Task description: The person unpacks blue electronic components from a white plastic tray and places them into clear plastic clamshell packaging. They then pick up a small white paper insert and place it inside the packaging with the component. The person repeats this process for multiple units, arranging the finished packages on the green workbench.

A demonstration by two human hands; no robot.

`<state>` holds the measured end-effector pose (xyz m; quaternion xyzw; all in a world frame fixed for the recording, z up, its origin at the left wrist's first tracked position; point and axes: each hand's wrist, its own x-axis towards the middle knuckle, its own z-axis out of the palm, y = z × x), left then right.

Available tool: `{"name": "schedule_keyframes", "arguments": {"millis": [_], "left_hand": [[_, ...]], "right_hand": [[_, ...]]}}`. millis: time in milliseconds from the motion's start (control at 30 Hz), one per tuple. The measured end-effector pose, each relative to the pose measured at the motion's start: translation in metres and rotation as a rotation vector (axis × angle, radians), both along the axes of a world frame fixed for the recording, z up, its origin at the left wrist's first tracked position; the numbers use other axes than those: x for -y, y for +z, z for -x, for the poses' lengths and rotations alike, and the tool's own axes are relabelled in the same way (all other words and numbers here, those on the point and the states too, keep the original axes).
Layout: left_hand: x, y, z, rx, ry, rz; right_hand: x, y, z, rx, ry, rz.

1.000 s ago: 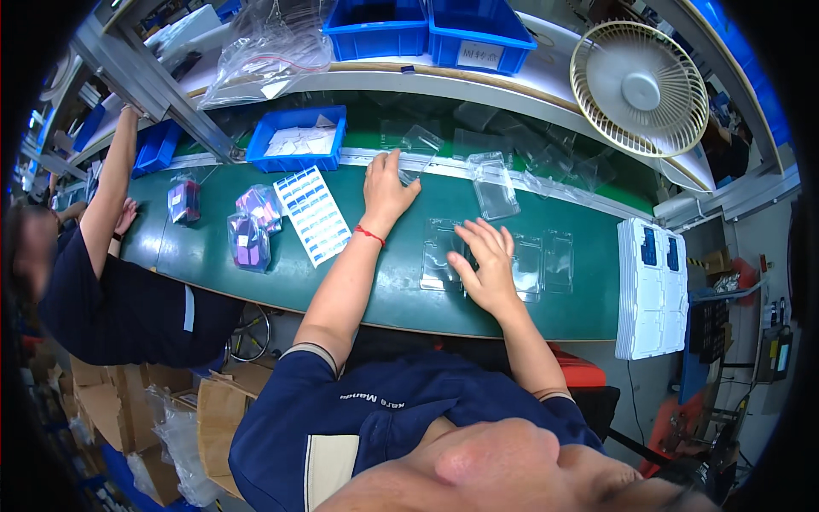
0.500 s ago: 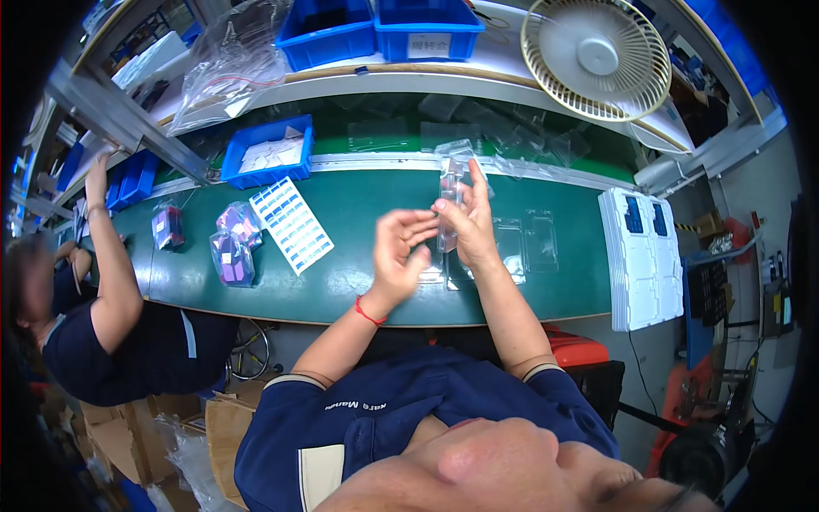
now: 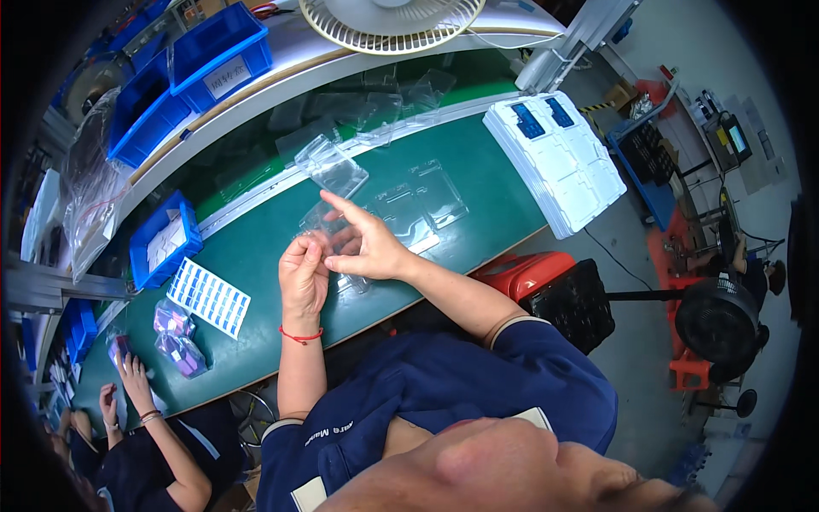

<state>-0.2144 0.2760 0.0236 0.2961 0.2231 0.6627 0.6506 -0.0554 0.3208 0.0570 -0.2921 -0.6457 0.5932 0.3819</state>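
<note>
1. Clear plastic piece: colourless, glossy, held above the green worktable; outline partly hidden by fingers.
2. Left hand: fingertips pinched on the piece.
3. Right hand: beside it, fingers spread; whether they grip it cannot be told.
4. Sticker sheet: white, rows of blue labels; print too small to read.
5. Blue bin: white tag, dark characters.
6. Navy shirt: pale lettering.

Single head-worn fisheye view, looking down from close above the wearer's navy shirt, facing the left hand and right hand, taking in the green table and far shelf.
</note>
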Motion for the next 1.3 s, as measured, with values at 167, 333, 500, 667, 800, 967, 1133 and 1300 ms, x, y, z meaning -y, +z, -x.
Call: {"name": "schedule_keyframes", "arguments": {"millis": [167,333,500,667,800,967,1133,1300], "left_hand": [[0.000,0.006,-0.005,0.024,0.001,0.034],[-0.005,0.002,-0.006,-0.214,0.159,0.108],[0.001,0.000,0.006,-0.736,0.474,0.077],[0.032,-0.017,0.026,-1.252,0.749,0.016],[0.081,-0.024,0.037,-1.647,0.845,-0.004],[0.102,-0.033,0.017,-1.757,0.905,-0.023],[0.100,-0.037,0.017,-1.685,0.922,0.081],[0.102,-0.039,0.017,-1.712,0.931,0.071]], "right_hand": [[0.002,0.001,-0.001,-0.006,-0.030,-0.005],[-0.021,0.006,-0.020,0.202,-0.261,-0.309],[-0.123,-0.002,-0.122,0.798,-0.926,-0.571],[-0.167,-0.026,-0.193,1.117,-0.844,-0.640],[-0.222,0.015,-0.293,1.049,-1.250,-0.575],[-0.266,0.015,-0.391,1.381,-1.178,0.082],[-0.289,0.010,-0.427,1.401,-1.032,0.130],[-0.286,0.016,-0.406,1.275,-1.233,0.057]]}}
